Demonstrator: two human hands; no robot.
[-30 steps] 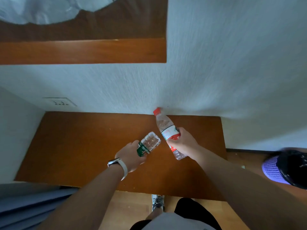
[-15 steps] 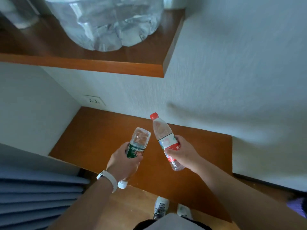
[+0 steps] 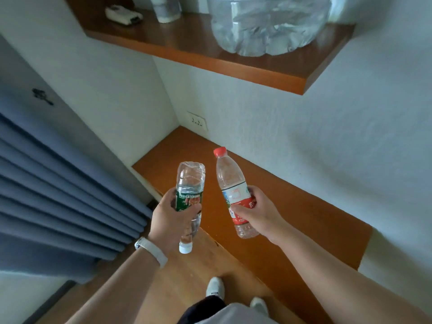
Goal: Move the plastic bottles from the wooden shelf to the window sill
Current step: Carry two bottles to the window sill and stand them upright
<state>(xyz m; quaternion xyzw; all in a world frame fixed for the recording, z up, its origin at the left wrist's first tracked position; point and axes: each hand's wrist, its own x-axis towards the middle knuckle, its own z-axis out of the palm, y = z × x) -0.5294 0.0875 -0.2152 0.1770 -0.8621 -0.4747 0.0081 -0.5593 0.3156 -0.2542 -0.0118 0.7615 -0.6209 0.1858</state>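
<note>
Raised off the lower shelf (image 3: pixel 292 220), both hands clutch clear bottles: left hand (image 3: pixel 171 220) green-labelled bottle (image 3: pixel 189 195), right hand (image 3: pixel 259 211) red-capped bottle (image 3: pixel 230 183).

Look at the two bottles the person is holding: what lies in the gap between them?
Nothing lies between the green-label bottle and the red-cap bottle. The head view shows only the lower wooden shelf behind the gap.

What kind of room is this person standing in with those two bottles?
Probably a bedroom or hotel-style room, though I can't be sure. A blue curtain hangs at the left, wooden shelves are fixed to white walls, and a wall socket sits above the lower shelf.
</note>
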